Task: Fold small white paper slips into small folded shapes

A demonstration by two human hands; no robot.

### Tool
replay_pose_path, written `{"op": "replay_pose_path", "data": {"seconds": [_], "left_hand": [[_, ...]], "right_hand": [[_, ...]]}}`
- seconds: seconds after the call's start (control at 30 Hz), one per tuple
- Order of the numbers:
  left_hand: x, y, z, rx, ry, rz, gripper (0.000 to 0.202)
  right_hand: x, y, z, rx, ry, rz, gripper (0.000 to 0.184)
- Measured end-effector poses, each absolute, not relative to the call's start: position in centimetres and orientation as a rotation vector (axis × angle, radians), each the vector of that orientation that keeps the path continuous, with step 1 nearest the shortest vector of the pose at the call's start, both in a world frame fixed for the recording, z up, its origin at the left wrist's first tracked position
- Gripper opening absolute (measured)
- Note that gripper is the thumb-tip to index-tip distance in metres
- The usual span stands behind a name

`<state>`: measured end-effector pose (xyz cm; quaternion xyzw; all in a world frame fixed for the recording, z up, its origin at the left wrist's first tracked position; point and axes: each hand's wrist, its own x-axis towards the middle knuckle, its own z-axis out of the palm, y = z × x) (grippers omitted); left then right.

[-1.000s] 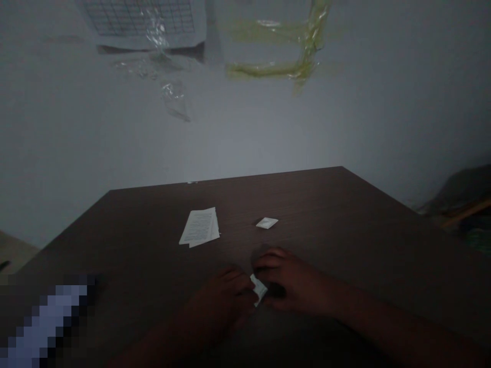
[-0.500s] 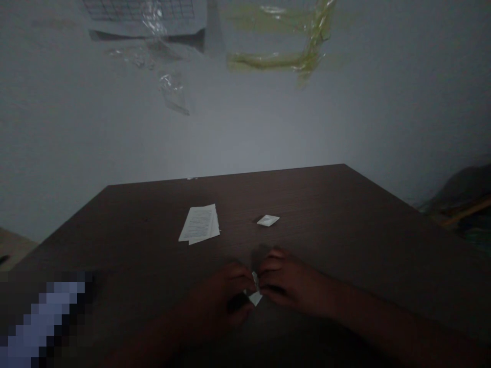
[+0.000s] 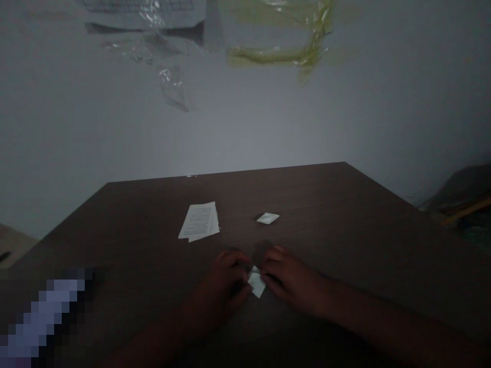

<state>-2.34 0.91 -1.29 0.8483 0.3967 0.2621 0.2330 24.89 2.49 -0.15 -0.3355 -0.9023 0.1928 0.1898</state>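
Note:
Near the front of the dark table, a small folded piece of paper (image 3: 257, 284) lies between my two hands. My left hand (image 3: 229, 281) has its curled fingers and thumb closed at the paper's left edge. From the other side, my right hand (image 3: 284, 276) pinches the paper's right edge with bent fingers. Beyond the hands sits another small folded paper (image 3: 268, 219), diamond-shaped and whitish. To its left are a few printed paper sheets (image 3: 199, 221), overlapping one another. Dim light hides the exact fingertip contact.
The brown wooden table (image 3: 326, 204) meets a pale wall (image 3: 268, 122) carrying strips of yellow tape (image 3: 276, 55) and clear tape. A pixelated bluish patch (image 3: 46, 317) covers the lower left. Dark items stand beyond the table's right edge.
The paper between my hands has gone from a raised, creased shape to a flatter square showing more of its surface. Both hands have shifted slightly.

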Motion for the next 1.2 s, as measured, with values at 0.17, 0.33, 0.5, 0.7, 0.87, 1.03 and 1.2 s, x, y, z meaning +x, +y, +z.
{"op": "replay_pose_path", "data": {"seconds": [0.17, 0.33, 0.5, 0.7, 0.87, 1.03, 1.2], "left_hand": [[-2.3, 0.9, -2.1, 2.402, 1.282, 0.648, 0.014], [-1.9, 0.9, -3.9, 2.412, 1.434, 0.678, 0.014], [-1.8, 0.9, -3.4, 2.422, 1.432, 0.652, 0.025], [-2.4, 1.2, -1.1, 2.433, 1.421, 0.671, 0.021], [-2.3, 1.2, -1.0, 2.478, 1.385, 0.531, 0.018], [-2.2, 0.9, -2.4, 2.424, 1.468, 0.557, 0.013], [-1.8, 0.4, -3.6, 2.443, 1.508, 0.632, 0.012]], "right_hand": [[24.7, 2.3, -0.4, -1.077, -2.486, 0.607, 0.019], [24.7, 2.2, -0.5, -1.180, -2.397, 0.654, 0.013], [24.8, 2.4, -0.9, -1.152, -2.405, 0.646, 0.014], [25.2, 2.9, -0.7, -0.955, -2.521, 0.618, 0.015], [25.4, 3.2, -0.8, -0.967, -2.529, 0.579, 0.015], [25.2, 2.9, -1.1, -1.100, -2.433, 0.603, 0.013], [24.7, 2.5, -0.7, -1.156, -2.383, 0.647, 0.015]]}}
